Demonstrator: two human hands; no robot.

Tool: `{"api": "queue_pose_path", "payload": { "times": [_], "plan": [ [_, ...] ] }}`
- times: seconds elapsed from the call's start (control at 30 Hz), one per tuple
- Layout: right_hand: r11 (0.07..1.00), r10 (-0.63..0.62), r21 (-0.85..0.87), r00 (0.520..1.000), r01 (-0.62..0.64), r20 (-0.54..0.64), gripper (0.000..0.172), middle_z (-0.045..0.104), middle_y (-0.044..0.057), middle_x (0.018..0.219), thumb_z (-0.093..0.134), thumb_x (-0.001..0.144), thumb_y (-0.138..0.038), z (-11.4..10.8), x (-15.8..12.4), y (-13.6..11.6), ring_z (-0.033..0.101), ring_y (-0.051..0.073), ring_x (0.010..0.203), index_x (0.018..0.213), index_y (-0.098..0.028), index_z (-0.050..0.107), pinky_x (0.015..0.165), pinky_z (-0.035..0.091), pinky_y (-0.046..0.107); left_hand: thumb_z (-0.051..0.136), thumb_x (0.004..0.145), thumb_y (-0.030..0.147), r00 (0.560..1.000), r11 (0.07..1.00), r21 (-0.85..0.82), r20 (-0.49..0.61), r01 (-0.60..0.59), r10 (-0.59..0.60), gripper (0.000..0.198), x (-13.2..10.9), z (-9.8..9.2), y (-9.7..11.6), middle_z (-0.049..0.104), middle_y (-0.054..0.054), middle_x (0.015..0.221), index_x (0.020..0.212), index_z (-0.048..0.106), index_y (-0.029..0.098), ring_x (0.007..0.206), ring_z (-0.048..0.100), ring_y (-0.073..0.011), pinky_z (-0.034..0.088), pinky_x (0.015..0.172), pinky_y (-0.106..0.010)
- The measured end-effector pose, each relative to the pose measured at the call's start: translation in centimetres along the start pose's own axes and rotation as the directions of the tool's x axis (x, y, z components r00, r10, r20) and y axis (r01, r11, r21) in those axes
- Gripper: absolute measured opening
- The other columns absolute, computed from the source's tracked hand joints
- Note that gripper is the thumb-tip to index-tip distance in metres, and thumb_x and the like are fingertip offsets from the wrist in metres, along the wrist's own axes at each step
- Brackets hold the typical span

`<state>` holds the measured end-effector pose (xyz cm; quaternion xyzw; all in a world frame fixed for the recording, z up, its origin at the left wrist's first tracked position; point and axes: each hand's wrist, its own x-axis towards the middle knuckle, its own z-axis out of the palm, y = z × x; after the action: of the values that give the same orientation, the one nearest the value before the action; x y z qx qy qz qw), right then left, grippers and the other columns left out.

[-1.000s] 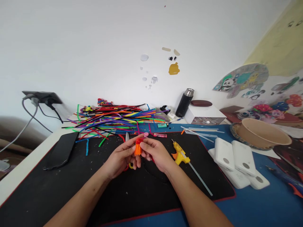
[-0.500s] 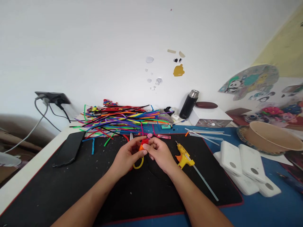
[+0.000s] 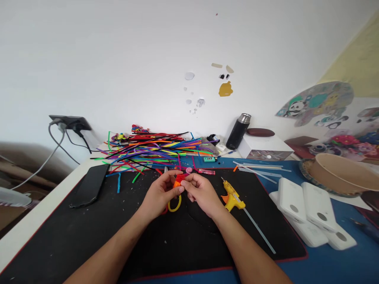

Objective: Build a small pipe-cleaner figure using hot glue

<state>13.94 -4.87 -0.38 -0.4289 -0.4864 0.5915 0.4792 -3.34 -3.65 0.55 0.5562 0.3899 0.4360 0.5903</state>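
Both my hands meet over the middle of the black mat, around a small red and orange piece of pipe cleaner (image 3: 179,180). My left hand (image 3: 160,193) pinches it between thumb and fingers from the left. On the other side, my right hand (image 3: 203,193) is closed on the same piece, thumb tip against it. Fingers cover much of its shape. Below them lie scissors with a yellow handle loop (image 3: 174,210), partly hidden by my left hand. A pink pipe-cleaner coil (image 3: 188,170) shows just beyond my fingertips.
A yellow hot glue gun (image 3: 232,196) with a glue stick lies right of my hands. Colourful pipe cleaners (image 3: 154,148) pile up at the back. A black phone (image 3: 90,185) lies left; white power banks (image 3: 291,199) and a black flask (image 3: 238,132) stand right.
The view has shifted slightly, so the whole scene sits a little further right and lower. My hands keep hold of the pipe-cleaner piece, with only a slight finger movement.
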Motion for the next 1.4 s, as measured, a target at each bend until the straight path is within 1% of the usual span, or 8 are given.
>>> {"api": "queue_pose_path", "payload": {
  "times": [0.17, 0.37, 0.63, 0.9, 1.23, 1.4],
  "plan": [
    [0.988, -0.061, -0.142, 0.998, 0.057, -0.02, 0.036, 0.049, -0.008, 0.054, 0.072, 0.087, -0.054, -0.07, -0.05, -0.25, 0.043, 0.01, 0.044, 0.079, -0.021, 0.061, 0.046, 0.031, 0.025, 0.084, 0.079, 0.043, 0.999, 0.997, 0.08, -0.042, -0.006, 0.01, 0.051, 0.16, -0.38, -0.13, 0.071, -0.004, 0.092, 0.121, 0.067, 0.02, 0.075, 0.062, -0.0173, 0.05, 0.061, -0.026],
    [0.976, -0.092, -0.201, 0.994, 0.079, -0.056, 0.033, 0.049, -0.007, 0.054, 0.069, 0.089, -0.052, -0.02, -0.18, -0.53, 0.044, 0.011, 0.045, 0.079, -0.021, 0.062, 0.048, 0.032, 0.025, 0.083, 0.08, 0.045, 1.0, 0.995, 0.098, -0.03, 0.003, 0.0, 0.053, 0.36, -0.57, -0.57, 0.07, -0.003, 0.09, 0.123, 0.066, 0.019, 0.074, 0.061, -0.0168, 0.05, 0.061, -0.026],
    [0.977, -0.08, -0.202, 0.995, 0.067, -0.057, 0.028, 0.049, -0.008, 0.055, 0.069, 0.089, -0.047, -0.04, -0.23, -0.56, 0.044, 0.011, 0.046, 0.081, -0.021, 0.062, 0.048, 0.033, 0.025, 0.083, 0.079, 0.045, 1.0, 0.997, 0.081, -0.02, 0.017, -0.015, 0.054, 0.59, -0.68, -0.81, 0.07, -0.003, 0.09, 0.123, 0.065, 0.018, 0.073, 0.061, -0.0158, 0.05, 0.06, -0.026],
    [0.978, -0.059, -0.205, 0.998, 0.051, -0.037, 0.024, 0.051, -0.007, 0.058, 0.068, 0.089, -0.044, -0.1, -0.19, -0.4, 0.045, 0.011, 0.046, 0.084, -0.02, 0.064, 0.048, 0.033, 0.025, 0.083, 0.078, 0.044, 0.999, 0.994, 0.109, -0.05, 0.022, -0.017, 0.054, 0.66, -0.77, -0.78, 0.07, -0.001, 0.086, 0.122, 0.065, 0.018, 0.07, 0.061, -0.0156, 0.051, 0.06, -0.026],
    [0.978, -0.086, -0.197, 0.995, 0.074, -0.052, 0.02, 0.052, -0.006, 0.059, 0.067, 0.09, -0.039, -0.04, -0.13, -0.42, 0.045, 0.011, 0.047, 0.083, -0.02, 0.064, 0.047, 0.033, 0.025, 0.083, 0.077, 0.044, 0.999, 0.992, 0.129, -0.053, 0.018, -0.011, 0.053, 0.67, -0.79, -0.69, 0.07, -0.002, 0.085, 0.121, 0.066, 0.018, 0.071, 0.062, -0.0159, 0.051, 0.06, -0.026],
    [0.975, -0.094, -0.206, 0.994, 0.081, -0.057, 0.02, 0.053, -0.006, 0.06, 0.067, 0.091, -0.039, -0.03, -0.07, -0.32, 0.045, 0.011, 0.047, 0.084, -0.02, 0.065, 0.047, 0.033, 0.025, 0.084, 0.076, 0.044, 0.998, 0.995, 0.1, -0.064, 0.024, -0.017, 0.053, 0.65, -0.73, -0.6, 0.069, 0.0, 0.081, 0.119, 0.068, 0.019, 0.068, 0.062, -0.0155, 0.05, 0.058, -0.026]
  ]
}}
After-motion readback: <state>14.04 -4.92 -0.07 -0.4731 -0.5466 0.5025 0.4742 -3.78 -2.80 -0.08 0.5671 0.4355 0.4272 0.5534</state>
